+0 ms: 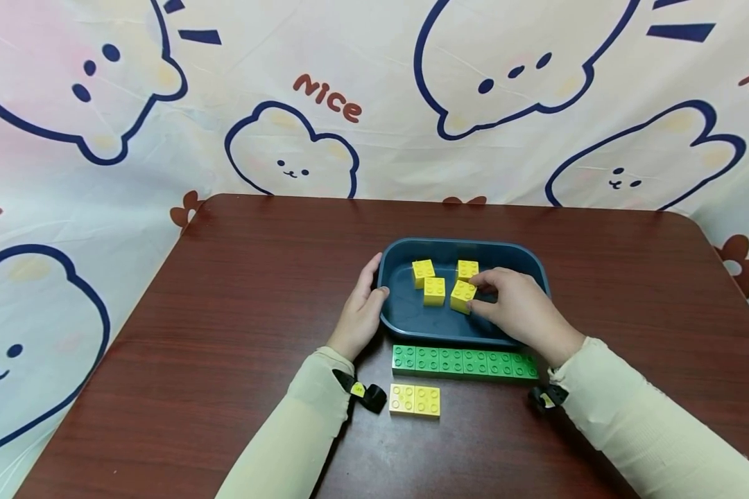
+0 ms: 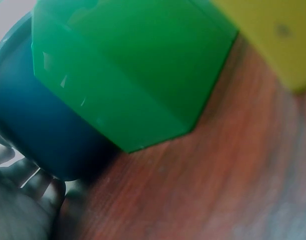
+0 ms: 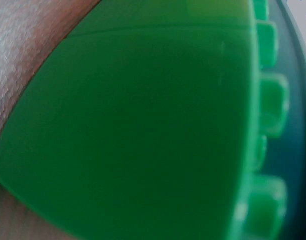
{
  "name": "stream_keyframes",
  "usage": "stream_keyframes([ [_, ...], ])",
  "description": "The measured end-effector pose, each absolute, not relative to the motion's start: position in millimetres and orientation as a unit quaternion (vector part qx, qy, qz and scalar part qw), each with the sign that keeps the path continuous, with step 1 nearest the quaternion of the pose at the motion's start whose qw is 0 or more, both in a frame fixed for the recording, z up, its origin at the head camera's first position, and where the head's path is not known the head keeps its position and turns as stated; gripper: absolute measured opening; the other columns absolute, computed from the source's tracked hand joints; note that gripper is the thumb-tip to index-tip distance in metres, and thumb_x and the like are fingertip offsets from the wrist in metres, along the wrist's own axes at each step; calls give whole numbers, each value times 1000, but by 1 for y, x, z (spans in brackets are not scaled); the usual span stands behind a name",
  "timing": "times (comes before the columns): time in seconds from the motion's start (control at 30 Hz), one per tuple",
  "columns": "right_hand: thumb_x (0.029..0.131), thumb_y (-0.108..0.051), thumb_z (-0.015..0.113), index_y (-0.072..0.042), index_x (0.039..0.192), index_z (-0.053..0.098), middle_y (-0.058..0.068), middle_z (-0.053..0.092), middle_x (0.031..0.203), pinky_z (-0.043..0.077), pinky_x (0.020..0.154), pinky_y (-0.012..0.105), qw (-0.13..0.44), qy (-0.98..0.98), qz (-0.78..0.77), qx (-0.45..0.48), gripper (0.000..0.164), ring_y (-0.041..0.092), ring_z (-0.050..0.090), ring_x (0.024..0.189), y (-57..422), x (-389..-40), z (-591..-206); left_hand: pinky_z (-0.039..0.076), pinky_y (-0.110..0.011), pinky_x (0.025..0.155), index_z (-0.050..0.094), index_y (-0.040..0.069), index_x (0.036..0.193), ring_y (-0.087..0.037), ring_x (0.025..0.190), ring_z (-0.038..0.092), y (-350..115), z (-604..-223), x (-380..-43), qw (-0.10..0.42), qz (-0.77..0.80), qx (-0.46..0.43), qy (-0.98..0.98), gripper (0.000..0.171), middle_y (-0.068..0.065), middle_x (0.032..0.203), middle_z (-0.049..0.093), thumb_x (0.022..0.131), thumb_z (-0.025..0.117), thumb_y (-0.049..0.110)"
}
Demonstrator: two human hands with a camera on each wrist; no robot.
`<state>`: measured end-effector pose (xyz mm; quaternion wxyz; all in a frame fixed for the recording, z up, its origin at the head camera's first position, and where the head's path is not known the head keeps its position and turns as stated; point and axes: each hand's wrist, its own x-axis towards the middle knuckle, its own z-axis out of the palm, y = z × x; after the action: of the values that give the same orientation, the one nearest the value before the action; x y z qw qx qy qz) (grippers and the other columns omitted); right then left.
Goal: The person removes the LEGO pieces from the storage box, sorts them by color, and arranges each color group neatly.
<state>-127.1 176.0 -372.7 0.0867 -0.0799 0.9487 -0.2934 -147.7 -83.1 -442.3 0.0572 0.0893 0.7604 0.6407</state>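
Observation:
A dark blue tray (image 1: pixel 412 326) holds several small yellow building blocks, two of them (image 1: pixel 423 273) (image 1: pixel 434 291) side by side at its left. My left hand (image 1: pixel 358 315) rests against the tray's left end, its fingers along the outer wall and thumb at the rim. In the left wrist view, those fingers (image 2: pixel 40 185) touch the tray's side (image 2: pixel 48 120). Reaching over the front rim, my right hand (image 1: pixel 524 308) pinches a tilted yellow block (image 1: pixel 462 296) between thumb and fingers. Another yellow block (image 1: pixel 467 269) sits just behind it, partly covered by the fingers.
A long row of green blocks (image 1: pixel 465 362) lies in front of the tray, beneath my right wrist. Nearer me lies a row of light yellow blocks (image 1: pixel 415 400), beside the left wrist camera. The brown table (image 1: pixel 274 277) ends at a printed cloth backdrop (image 1: pixel 387 166).

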Motion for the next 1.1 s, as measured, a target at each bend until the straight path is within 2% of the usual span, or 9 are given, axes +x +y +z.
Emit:
stream_keyframes([
  [0.53, 94, -18, 72, -8, 128, 66, 10, 64, 123, 55, 89, 48, 42, 940, -325, -90, 37, 27, 65, 106, 182, -109, -360, 20, -47, 120, 28, 23, 160, -12, 148, 23, -83, -441, -147, 58, 636, 84, 765, 58, 6, 162, 29, 105, 43, 15],
  [1.1, 89, -13, 77, -14, 121, 71, 1, 67, 116, 57, 83, 49, -30, 930, -341, -131, 33, 24, 65, 103, 181, -63, -335, 22, -48, 120, 27, 23, 160, -13, 148, 25, -83, -442, -147, 61, 637, 81, 764, 58, 8, 161, 29, 105, 43, 15],
])
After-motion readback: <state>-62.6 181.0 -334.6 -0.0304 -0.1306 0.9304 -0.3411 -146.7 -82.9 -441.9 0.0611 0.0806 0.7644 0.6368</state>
